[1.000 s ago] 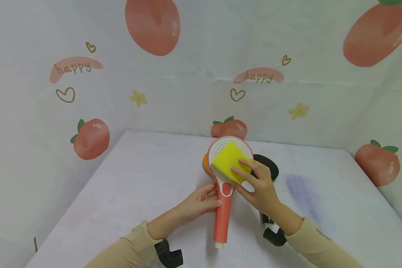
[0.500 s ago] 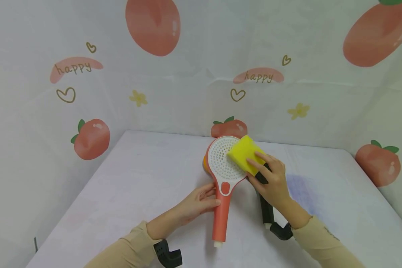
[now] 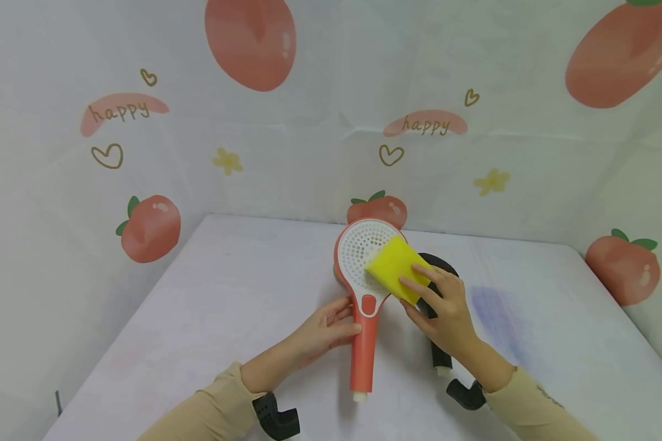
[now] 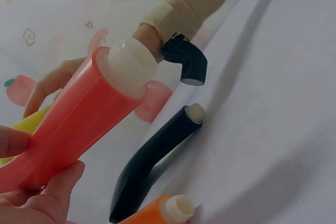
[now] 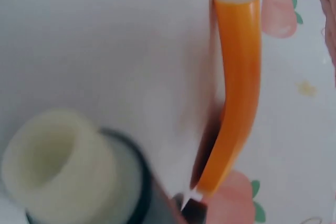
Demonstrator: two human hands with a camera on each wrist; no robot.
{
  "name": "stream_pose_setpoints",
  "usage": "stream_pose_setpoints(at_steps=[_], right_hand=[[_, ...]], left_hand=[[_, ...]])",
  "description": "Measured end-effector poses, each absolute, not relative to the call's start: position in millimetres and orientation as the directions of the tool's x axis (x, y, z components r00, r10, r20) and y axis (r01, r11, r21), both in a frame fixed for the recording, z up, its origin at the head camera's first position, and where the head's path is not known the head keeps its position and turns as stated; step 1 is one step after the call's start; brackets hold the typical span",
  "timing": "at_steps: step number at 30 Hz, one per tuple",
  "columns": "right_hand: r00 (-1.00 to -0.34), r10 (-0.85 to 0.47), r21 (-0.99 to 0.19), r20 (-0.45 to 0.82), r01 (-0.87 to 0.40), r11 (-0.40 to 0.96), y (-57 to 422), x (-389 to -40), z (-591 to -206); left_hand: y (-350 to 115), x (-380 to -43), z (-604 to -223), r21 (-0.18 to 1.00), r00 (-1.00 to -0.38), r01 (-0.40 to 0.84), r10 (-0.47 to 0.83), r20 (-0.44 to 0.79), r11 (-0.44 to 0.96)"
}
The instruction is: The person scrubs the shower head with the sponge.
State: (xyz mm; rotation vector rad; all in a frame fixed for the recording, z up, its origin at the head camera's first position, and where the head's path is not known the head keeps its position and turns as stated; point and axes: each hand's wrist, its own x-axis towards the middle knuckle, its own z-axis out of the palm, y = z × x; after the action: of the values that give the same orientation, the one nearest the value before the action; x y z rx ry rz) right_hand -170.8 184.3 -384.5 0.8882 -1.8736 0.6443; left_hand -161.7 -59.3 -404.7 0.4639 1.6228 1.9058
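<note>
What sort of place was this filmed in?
Probably a staged filming setup: a white fruit-printed backdrop behind a flat white table, plus a curved black mount at the left beige sleeve.

The red shower head point(image 3: 368, 309) is held up over the white table point(image 3: 243, 275), its round, hole-dotted white face towards the person, its handle sloping towards them and ending in a pale threaded collar. The left hand point(image 3: 322, 334) grips that handle near the top. A yellow sponge point(image 3: 391, 266), tilted and pinched in the right hand point(image 3: 444, 308), covers part of the face; I can't tell whether they touch.
</note>
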Motion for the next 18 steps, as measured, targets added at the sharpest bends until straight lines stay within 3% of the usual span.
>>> stream_pose_setpoints(at_steps=[8,18], right_hand=[[-0.383,-0.195,-0.174,0.903,-0.741,0.649,200.7,-174.8,-384.9],[-0.375,-0.237,-0.175,0.896,-0.789,0.589,187.3,-162.0,-387.7]], left_hand=[[-60.3,-162.7,-404.5,0.971,-0.789,-0.214,0.605,-0.111,-0.101],[-56.4,-165.5,-405.5,0.956,-0.797,-0.251,0.592,-0.116,-0.15]])
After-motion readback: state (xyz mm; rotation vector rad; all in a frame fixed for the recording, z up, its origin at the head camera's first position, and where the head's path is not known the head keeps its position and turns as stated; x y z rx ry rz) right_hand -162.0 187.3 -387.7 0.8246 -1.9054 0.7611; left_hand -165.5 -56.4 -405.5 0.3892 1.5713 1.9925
